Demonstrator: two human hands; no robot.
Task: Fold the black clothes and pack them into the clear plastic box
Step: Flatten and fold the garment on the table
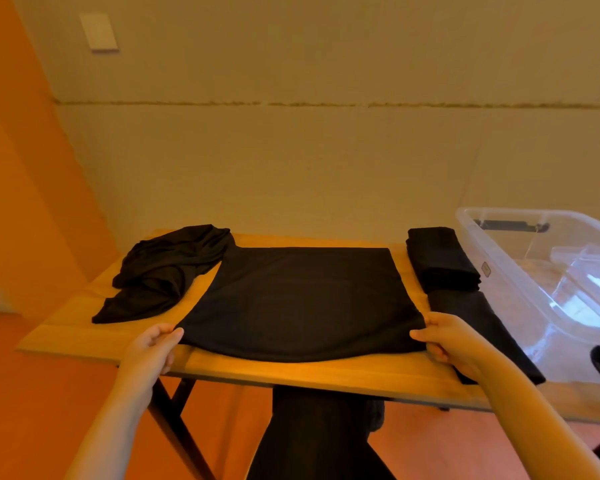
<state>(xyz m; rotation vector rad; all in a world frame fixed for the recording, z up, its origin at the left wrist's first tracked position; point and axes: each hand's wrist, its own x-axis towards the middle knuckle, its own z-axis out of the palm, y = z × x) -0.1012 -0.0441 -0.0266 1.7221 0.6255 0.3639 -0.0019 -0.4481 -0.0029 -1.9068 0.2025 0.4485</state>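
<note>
A black garment (298,299) lies flat in the middle of the wooden table (291,370). My left hand (153,348) pinches its near left corner and my right hand (451,341) pinches its near right corner. A crumpled black garment (167,268) lies at the back left. At the right, a folded black stack (440,258) sits behind another flat black piece (478,323). The clear plastic box (548,271) stands at the far right with no clothes inside.
The table stands against a pale wall (326,150). Dark table legs (174,431) show below the near edge, and my dark-clothed legs (319,438) are under it. An orange floor (49,393) lies to the left.
</note>
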